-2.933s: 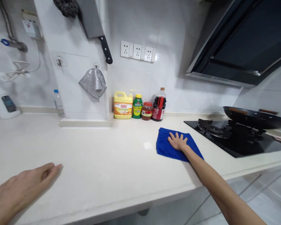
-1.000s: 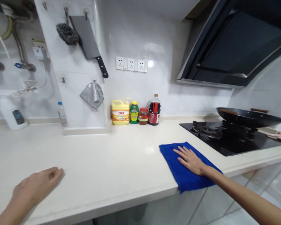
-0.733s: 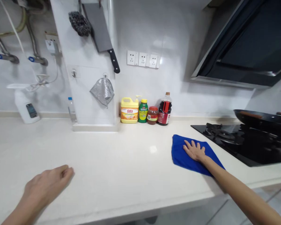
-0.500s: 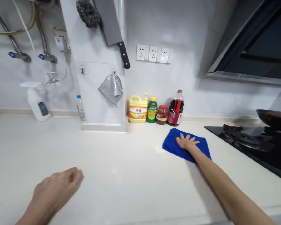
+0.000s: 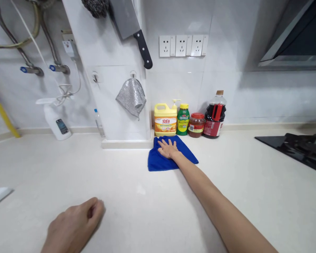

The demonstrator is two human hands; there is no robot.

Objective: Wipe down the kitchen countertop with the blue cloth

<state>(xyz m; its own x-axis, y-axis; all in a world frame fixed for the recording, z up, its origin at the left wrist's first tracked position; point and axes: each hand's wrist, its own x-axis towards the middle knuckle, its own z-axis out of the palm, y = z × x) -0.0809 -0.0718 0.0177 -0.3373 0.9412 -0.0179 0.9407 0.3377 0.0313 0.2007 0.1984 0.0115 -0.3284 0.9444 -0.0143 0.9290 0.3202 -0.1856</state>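
My right hand (image 5: 168,149) lies flat with its fingers spread on a blue cloth (image 5: 159,162), pressing it against the white countertop (image 5: 137,196). The cloth is beside the base of the wall pillar, just in front of a yellow jug of dish soap (image 5: 165,121). Its left part is slightly wrinkled and its right corner points toward the stove. At the lower left, my left hand (image 5: 75,223) rests near the counter in a loose fist, with nothing visible in it.
A green bottle (image 5: 183,121), a red-lidded jar (image 5: 196,125) and a dark sauce bottle (image 5: 214,117) line the wall. A black stove (image 5: 302,147) is at right. A cleaver (image 5: 129,21) and silver mesh cloth (image 5: 133,96) hang on the pillar. A white spray bottle (image 5: 57,121) stands left.
My right hand has slid the blue cloth leftward, from in front of the sauce bottle to the pillar's base. The view has shifted right-to-left, showing more of the left side; my left hand stays closed.
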